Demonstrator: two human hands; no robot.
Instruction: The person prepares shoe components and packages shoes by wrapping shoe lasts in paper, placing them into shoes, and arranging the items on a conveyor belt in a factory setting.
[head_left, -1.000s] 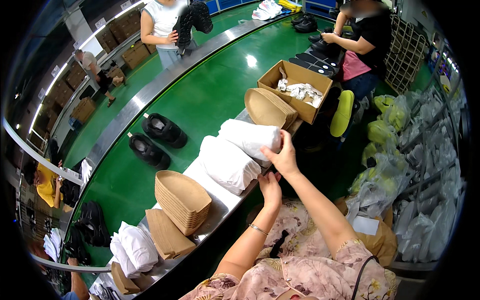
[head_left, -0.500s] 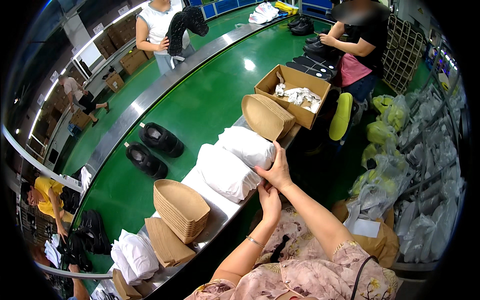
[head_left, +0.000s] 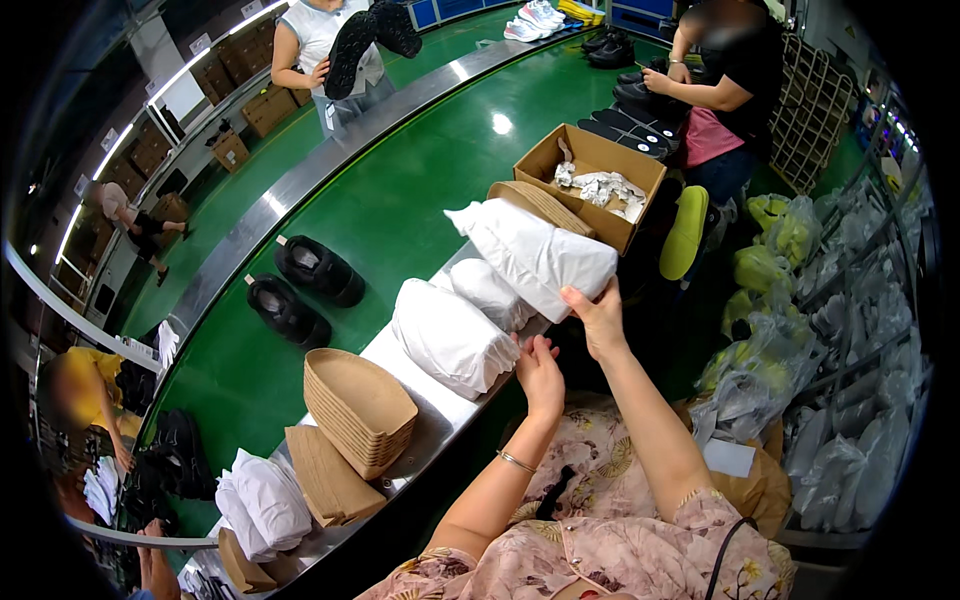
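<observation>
Item: one white, oblong, paper-wrapped bundle (head_left: 540, 255), raised above the shiny metal surface (head_left: 432, 418). Our right hand (head_left: 600, 318) pinches its near end; our left hand (head_left: 541, 382), fingers spread, grips nothing. We judge it light, soft-skinned, best held mid-length.

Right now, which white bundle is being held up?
The white bundle nearest the cardboard box: the right hand grips its end. The other white bundles lie along the metal ledge.

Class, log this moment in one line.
Right hand: holding white bundle; left hand: open, beside white packet on ledge; black shoes: on green table
</observation>
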